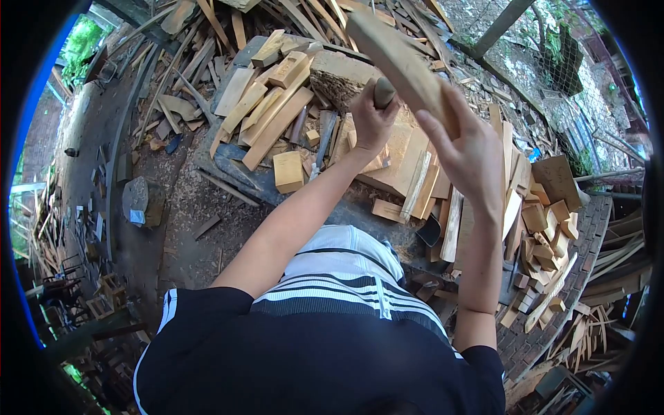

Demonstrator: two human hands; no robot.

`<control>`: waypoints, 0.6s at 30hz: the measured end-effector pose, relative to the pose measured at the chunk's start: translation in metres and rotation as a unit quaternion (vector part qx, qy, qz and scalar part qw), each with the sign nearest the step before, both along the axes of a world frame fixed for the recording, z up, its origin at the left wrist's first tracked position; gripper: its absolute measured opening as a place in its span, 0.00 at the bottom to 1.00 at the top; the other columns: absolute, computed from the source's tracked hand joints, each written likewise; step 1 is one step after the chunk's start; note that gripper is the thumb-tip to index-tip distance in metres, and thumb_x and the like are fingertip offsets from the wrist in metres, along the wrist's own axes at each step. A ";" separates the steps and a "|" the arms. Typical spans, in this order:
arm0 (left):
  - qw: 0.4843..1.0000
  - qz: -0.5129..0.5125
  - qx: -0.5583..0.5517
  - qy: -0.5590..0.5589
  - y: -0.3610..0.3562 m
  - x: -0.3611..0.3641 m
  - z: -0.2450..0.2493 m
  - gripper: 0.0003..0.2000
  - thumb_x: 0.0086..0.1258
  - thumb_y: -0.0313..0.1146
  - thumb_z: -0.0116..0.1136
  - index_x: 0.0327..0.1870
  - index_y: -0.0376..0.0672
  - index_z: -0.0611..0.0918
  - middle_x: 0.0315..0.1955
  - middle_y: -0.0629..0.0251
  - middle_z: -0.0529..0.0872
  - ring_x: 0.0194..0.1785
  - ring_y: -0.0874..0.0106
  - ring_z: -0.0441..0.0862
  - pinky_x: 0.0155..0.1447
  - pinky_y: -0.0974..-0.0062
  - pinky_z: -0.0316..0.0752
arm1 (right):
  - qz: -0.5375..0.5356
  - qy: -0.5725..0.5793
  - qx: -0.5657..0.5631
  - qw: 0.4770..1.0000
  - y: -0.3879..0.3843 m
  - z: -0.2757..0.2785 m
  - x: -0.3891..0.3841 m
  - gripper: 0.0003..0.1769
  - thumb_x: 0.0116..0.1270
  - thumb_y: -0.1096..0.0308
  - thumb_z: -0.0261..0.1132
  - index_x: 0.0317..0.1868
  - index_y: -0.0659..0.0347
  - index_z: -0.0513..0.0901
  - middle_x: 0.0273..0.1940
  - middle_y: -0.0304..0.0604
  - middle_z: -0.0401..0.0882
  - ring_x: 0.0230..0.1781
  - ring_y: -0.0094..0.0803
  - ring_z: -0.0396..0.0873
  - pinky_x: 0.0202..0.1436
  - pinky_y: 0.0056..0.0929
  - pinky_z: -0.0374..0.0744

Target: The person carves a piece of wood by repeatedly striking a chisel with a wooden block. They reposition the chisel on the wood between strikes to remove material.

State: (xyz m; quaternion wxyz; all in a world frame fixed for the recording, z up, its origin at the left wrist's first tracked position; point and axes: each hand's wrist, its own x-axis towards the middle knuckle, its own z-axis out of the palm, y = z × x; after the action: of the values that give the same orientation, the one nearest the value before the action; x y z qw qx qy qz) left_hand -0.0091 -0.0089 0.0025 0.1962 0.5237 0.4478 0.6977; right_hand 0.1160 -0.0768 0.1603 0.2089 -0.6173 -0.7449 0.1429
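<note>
- Left hand: fist closed around a smooth, round-ended handle.
- Right hand: thumb and fingers gripping a long wooden billet.
- Left: flat, straight-edged wooden strips.

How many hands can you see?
2: the left hand, near the top middle, grips something with a rounded end; the right hand, beside it, holds a long wooden piece.

I see the raised wooden piece dull tan | handle grey-brown | chunky block honey-yellow | top black, white-edged | waist fabric striped black and white
</note>
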 end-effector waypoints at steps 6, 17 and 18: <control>1.000 -0.018 -0.007 0.003 -0.005 0.000 -0.007 0.10 0.62 0.30 0.68 0.35 0.39 0.78 0.21 0.61 0.78 0.23 0.66 0.75 0.31 0.69 0.71 | 0.009 -0.016 0.019 1.000 -0.002 -0.022 -0.009 0.34 0.67 0.41 0.61 0.66 0.52 0.74 0.32 0.51 0.87 0.31 0.44 0.87 0.37 0.39 0.82; 0.924 0.039 -0.194 -0.327 0.016 -0.065 -0.002 0.19 0.74 0.54 0.56 0.40 0.46 0.69 0.21 0.73 0.71 0.20 0.81 0.71 0.24 0.81 0.70 | -0.102 0.397 -0.042 0.911 -0.053 -0.097 0.029 0.31 0.70 0.55 0.63 0.66 0.68 0.72 0.48 0.51 0.81 0.47 0.32 0.80 0.50 0.29 0.78; 0.925 0.039 -0.193 -0.326 0.016 -0.064 -0.003 0.19 0.74 0.54 0.56 0.40 0.46 0.69 0.21 0.73 0.71 0.20 0.81 0.71 0.24 0.81 0.70 | -0.119 0.390 -0.042 0.912 -0.060 -0.106 0.032 0.31 0.70 0.55 0.63 0.66 0.68 0.72 0.48 0.51 0.81 0.47 0.32 0.79 0.50 0.29 0.77</control>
State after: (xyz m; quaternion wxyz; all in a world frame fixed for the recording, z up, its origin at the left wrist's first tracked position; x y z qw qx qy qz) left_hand -0.0729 0.0073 -0.0008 0.4012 0.2019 0.5054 0.7368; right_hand 0.1483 -0.1373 0.0539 0.4718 -0.6048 -0.5187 0.3776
